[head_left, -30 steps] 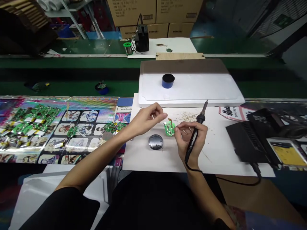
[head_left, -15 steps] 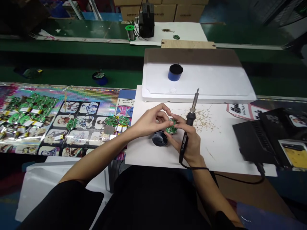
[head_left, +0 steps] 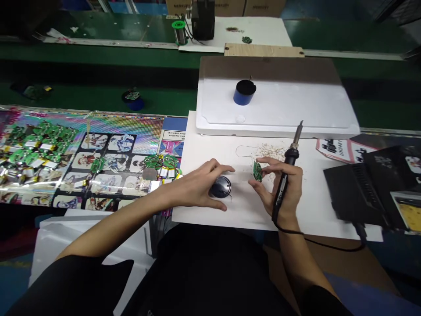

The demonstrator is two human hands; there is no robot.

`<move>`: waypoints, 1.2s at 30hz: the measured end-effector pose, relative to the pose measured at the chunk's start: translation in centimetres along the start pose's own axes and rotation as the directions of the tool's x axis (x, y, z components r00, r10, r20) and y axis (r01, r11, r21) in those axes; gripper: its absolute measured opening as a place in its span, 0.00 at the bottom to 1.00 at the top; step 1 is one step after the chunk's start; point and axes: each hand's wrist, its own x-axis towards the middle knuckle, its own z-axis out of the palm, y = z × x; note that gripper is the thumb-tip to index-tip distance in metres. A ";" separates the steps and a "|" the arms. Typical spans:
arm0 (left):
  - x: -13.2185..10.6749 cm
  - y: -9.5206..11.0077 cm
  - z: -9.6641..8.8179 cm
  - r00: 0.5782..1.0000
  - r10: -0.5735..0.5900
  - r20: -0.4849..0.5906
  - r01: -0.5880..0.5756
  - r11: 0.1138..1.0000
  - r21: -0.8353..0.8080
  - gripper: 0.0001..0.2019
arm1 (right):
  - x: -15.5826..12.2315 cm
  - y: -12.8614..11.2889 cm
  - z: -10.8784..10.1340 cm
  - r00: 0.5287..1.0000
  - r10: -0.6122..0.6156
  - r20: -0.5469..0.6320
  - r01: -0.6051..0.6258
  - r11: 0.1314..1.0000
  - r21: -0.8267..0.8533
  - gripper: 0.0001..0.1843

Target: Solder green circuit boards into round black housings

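Observation:
My right hand (head_left: 281, 186) grips a black soldering iron (head_left: 287, 169) in its palm, tip pointing up and away, while its fingertips pinch a small round green circuit board (head_left: 257, 170) held on edge. My left hand (head_left: 200, 186) lies over a black round cap (head_left: 221, 188) on the white sheet (head_left: 237, 210), thumb and fingers closing around its left side. A thin loop of wire (head_left: 245, 149) rests on the sheet just beyond the board.
A white foam tray (head_left: 296, 114) with a blue-black cylinder (head_left: 244, 92) lies behind. A black soldering station (head_left: 365, 188) is at right. Several green boards (head_left: 39, 145) cover the glossy printed sheet at left. A solder spool (head_left: 178, 30) stands beyond the green belt.
The hands have come apart: my right hand drew the green board to the right and turned it on edge, and my left hand dropped onto the black cap.

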 end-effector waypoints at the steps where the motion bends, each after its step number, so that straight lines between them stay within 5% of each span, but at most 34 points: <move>1: 0.3 -0.3 0.5 1.000 0.023 -0.013 -0.023 1.000 -0.011 0.44 | -0.1 0.1 -0.1 1.000 0.006 0.003 -0.006 1.000 0.006 0.27; 7: 2.3 -1.9 0.0 0.972 0.232 -0.021 -0.232 0.956 -0.181 0.36 | -0.3 0.3 -0.4 0.998 -0.019 0.063 0.021 0.999 -0.033 0.28; 13: 2.6 -2.7 -0.3 0.950 0.257 -0.178 -0.291 0.935 -0.202 0.04 | -0.8 0.1 -0.2 0.988 -0.068 0.139 0.082 0.992 -0.092 0.30; 23: 3.0 -2.4 1.9 0.880 0.291 -0.376 -0.390 0.894 -0.220 0.03 | -1.6 0.6 0.1 0.960 -0.098 0.263 0.133 0.984 -0.119 0.31; 29: 2.8 -2.1 2.0 0.971 0.012 -0.238 -0.144 0.824 -0.548 0.10 | -0.9 -0.3 1.3 0.926 -0.190 0.326 0.275 0.931 -0.239 0.28; 36: 2.9 -2.0 2.3 0.979 -0.064 -0.195 -0.089 0.722 -0.686 0.13 | -0.6 -0.8 1.2 0.931 -0.157 0.329 0.231 0.952 -0.201 0.27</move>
